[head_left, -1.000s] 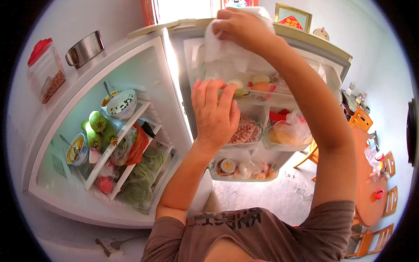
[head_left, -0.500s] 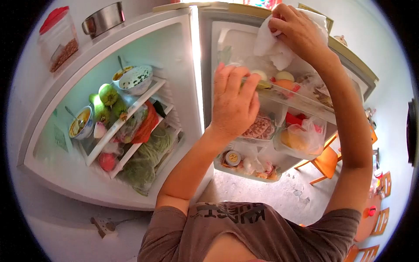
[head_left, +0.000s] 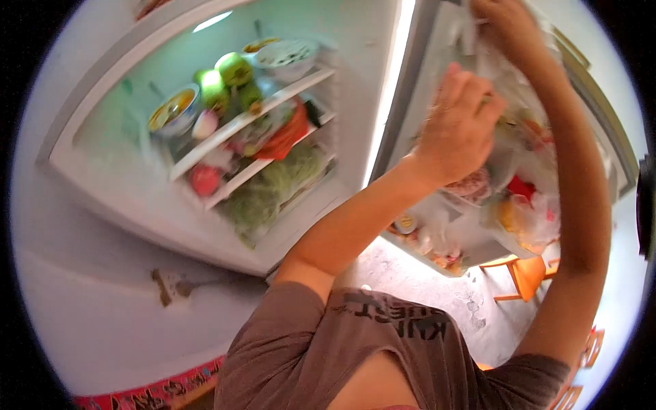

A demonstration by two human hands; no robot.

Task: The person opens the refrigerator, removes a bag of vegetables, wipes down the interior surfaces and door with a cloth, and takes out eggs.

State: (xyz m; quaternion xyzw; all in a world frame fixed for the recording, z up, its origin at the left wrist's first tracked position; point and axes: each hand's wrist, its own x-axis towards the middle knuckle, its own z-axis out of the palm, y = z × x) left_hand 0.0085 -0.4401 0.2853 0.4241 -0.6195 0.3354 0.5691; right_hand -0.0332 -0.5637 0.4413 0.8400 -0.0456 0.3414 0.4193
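Left hand (head_left: 459,130): raised in front of the white refrigerator door (head_left: 412,82), fingers bent; contact with the door shelf cannot be told.
Right hand (head_left: 504,26): farther up and to the right, apart from the left, fingers on a white, thin cloth (head_left: 486,60); blurred, partly cut off by the frame.
White cloth: hangs below the right hand, near the top of the door's inner side.
Door bins: pink, crumbly food (head_left: 473,184) just below the left hand; clear plastic bag with yellow contents (head_left: 521,220) to its right; small round jar with a pale lid (head_left: 405,223) lower down.
Refrigerator interior, left: upper white-edged shelf (head_left: 254,121) bears green, rounded fruits (head_left: 234,70) between a white bowl with yellow contents (head_left: 175,111) and a dark-speckled white bowl (head_left: 287,58).
Lower shelves: orange-red bag (head_left: 287,133), round pink-red item (head_left: 205,180), bagged leafy greens (head_left: 270,188).
Floor, right: orange wooden chair (head_left: 529,277) beyond the door.
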